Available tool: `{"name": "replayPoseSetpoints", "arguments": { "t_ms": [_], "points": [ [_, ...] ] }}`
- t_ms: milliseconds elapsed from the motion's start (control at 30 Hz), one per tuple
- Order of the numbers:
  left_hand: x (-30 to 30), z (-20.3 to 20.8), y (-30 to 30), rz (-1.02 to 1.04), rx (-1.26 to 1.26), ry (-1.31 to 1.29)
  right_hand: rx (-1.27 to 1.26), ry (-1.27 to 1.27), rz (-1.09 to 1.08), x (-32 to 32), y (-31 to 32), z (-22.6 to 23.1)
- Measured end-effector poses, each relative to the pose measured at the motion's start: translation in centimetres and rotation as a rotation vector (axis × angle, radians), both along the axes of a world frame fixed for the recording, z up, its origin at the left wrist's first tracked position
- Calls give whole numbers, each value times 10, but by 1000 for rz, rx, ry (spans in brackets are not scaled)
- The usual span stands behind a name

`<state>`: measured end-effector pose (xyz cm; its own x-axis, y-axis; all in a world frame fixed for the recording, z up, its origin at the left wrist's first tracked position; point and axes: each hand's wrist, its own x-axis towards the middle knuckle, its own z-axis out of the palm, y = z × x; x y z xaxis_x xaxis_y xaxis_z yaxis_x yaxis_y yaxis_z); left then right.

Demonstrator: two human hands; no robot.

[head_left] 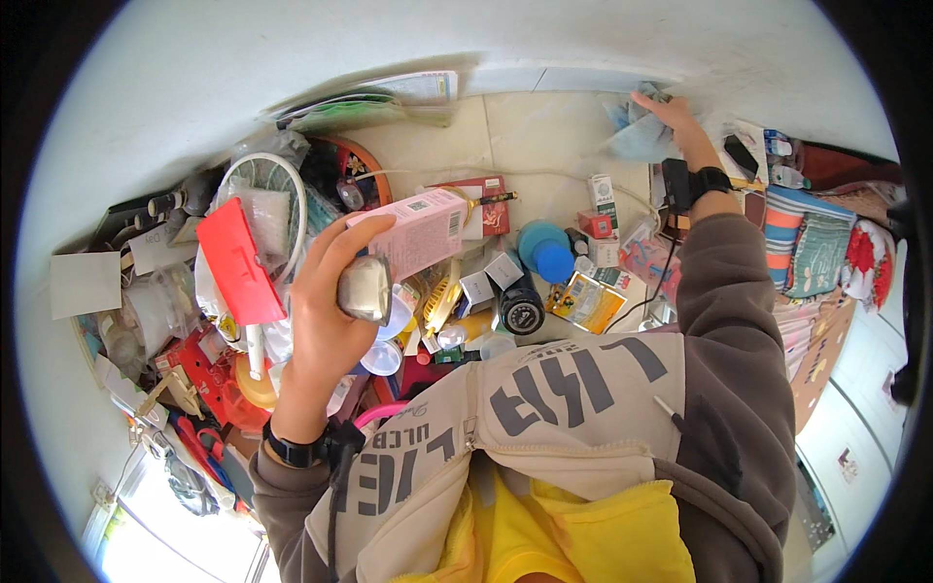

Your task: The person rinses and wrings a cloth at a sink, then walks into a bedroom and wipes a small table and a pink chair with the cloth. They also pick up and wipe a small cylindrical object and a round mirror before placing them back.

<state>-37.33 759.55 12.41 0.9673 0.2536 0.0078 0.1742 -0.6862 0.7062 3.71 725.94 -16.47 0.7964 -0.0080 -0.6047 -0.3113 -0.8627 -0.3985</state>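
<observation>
My left hand point(328, 282) grips a pink cardboard box point(420, 233) with a barcode, fingers along its near left end. A rounded silver-grey container point(365, 290) is tucked in the same hand, by the thumb side; its kind is unclear. My right hand point(671, 115) is stretched toward the far wall, closed on a crumpled grey-blue cloth point(643, 134) pressed against the pale tiled surface point(544, 126). The cloth's edge is smeared by motion. Below the pink box lie a blue-lidded container point(552, 258) and a dark jar with a black lid point(522, 313).
At left are a red folder-like sheet point(241, 260), a white hoop-rimmed basket point(255, 160) and heaped bags. Papers point(408, 92) lean on the wall. A yellow package point(586, 302) and small boxes crowd the middle. A cable point(544, 172) crosses the tiles; folded striped fabric point(785, 233) lies right.
</observation>
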Motion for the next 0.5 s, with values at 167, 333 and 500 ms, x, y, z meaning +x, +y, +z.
{"name": "replayPoseSetpoints", "arguments": {
  "t_ms": [167, 333, 500],
  "points": [
    [-6, -2, -3, 26, -60, 51, -273, -244, 86, -30, 28, -45],
    [-9, -6, -1, 28, -67, 60, -361, -230, 121, -60, 72, -38],
    [-7, -12, -2, 20, -64, 39, -321, -438, 472, -130, 148, -38]
  ]
}}
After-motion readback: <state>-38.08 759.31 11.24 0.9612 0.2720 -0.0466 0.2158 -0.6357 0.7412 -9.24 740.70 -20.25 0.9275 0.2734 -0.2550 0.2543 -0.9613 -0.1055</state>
